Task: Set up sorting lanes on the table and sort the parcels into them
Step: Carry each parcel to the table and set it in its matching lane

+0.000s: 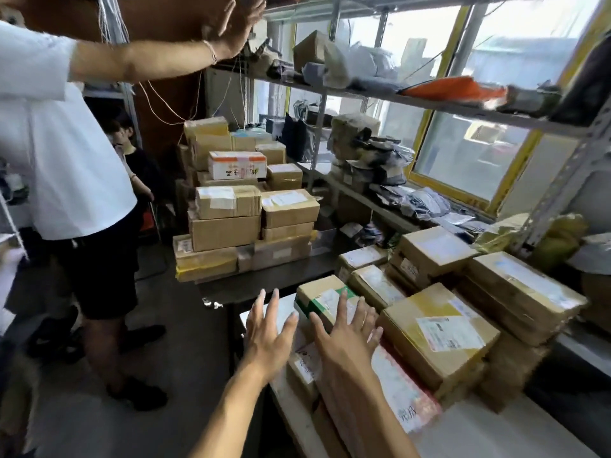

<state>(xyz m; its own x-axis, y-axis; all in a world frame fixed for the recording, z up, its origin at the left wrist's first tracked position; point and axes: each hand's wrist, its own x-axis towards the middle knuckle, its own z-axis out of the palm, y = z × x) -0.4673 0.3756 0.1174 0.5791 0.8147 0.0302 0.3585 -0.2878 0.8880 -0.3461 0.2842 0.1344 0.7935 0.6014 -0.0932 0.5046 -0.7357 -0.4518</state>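
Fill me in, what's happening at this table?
A person's left hand and right hand reach out open over the cardboard parcels piled on the white table, above a box with green tape; neither grips anything yet. No sorting lanes show; the boxes sit in loose piles. A bigger stack of boxes stands on a dark table behind. A second person in a white shirt reaches up toward the metal shelves.

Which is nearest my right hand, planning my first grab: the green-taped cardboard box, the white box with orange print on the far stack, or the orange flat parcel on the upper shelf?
From the right hand, head view:
1. Green-taped cardboard box, just beyond the fingertips.
2. White box with orange print, far stack, ahead and left.
3. Orange flat parcel, upper shelf, up and right.
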